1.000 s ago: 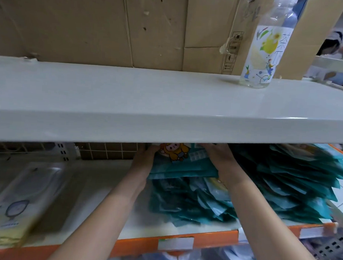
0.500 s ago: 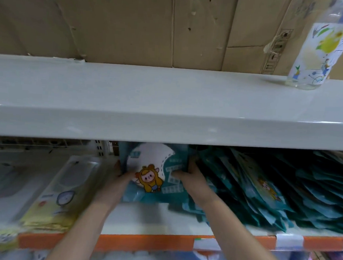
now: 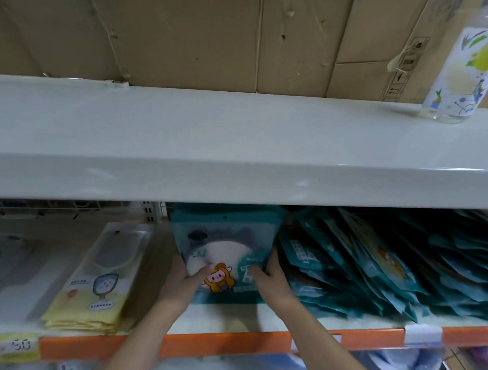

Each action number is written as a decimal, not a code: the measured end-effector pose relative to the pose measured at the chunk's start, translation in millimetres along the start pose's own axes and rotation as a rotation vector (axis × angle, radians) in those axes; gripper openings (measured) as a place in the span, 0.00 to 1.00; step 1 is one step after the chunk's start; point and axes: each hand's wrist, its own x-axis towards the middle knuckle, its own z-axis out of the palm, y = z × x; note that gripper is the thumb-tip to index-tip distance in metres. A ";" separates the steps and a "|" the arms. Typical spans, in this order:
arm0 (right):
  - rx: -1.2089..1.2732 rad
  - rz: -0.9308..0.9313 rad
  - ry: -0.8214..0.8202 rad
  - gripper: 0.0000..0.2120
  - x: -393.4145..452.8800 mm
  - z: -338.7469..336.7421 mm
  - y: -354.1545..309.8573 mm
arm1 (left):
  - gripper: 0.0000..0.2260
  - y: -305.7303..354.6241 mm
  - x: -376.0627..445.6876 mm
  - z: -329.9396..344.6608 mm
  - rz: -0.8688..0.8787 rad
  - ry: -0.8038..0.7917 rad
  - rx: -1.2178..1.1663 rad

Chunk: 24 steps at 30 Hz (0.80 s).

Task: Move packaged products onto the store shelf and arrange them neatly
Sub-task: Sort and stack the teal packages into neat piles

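My left hand (image 3: pixel 179 284) & right hand (image 3: pixel 271 282) grip a teal packet (image 3: pixel 223 240) by its lower sides, thumbs on the front, holding it upright on the lower shelf (image 3: pixel 230 317). Right of it, touching, leans a row of teal packets (image 3: pixel 374 265); yellow packs (image 3: pixel 96 284) lie left.

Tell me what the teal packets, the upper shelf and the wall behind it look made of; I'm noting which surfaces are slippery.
Teal packets: thin glossy plastic film, judging by the sheen and creased edges. Both hands, left hand and right hand, grip one stack. Upper shelf: smooth, pale, probably painted metal, with soft highlights on its front lip. Wall: brown matte cardboard with seams and dents.
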 end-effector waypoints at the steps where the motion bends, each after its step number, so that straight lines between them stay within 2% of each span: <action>1: -0.031 -0.009 0.008 0.29 2.0 0.0 -0.9 | 0.27 -0.5 3.2 -1.2 0.003 0.011 0.010; 4: -0.138 -0.002 0.042 0.24 10.3 3.5 -0.9 | 0.22 -6.8 10.7 -5.6 -0.057 0.076 0.006; 6: -0.242 0.040 0.057 0.22 15.3 9.1 5.4 | 0.27 -14.2 13.1 -7.4 -0.157 0.085 0.059; 8: -0.329 0.111 0.040 0.21 15.2 14.0 12.4 | 0.38 -23.0 15.8 -10.9 -0.232 0.069 0.261; 9: -0.361 0.138 0.039 0.22 14.8 16.0 15.9 | 0.40 -25.9 17.8 -13.8 -0.263 0.054 0.421; 11: -0.397 0.159 0.070 0.23 14.2 17.9 20.1 | 0.35 -28.3 23.8 -21.0 -0.253 0.071 0.681; 12: -0.397 0.161 0.094 0.23 14.2 18.9 20.6 | 0.32 -28.2 26.5 -23.2 -0.228 0.091 0.720; 18: -0.444 0.185 0.111 0.21 17.1 27.2 15.9 | 0.12 -21.7 32.1 -18.4 -0.153 -0.002 0.511; 21: -0.421 0.185 0.107 0.22 17.3 28.2 15.4 | 0.06 -22.5 28.3 -19.4 -0.087 0.019 0.453; 24: -0.443 0.197 0.120 0.24 16.3 29.8 17.9 | 0.05 -26.8 26.6 -20.3 -0.072 0.023 0.442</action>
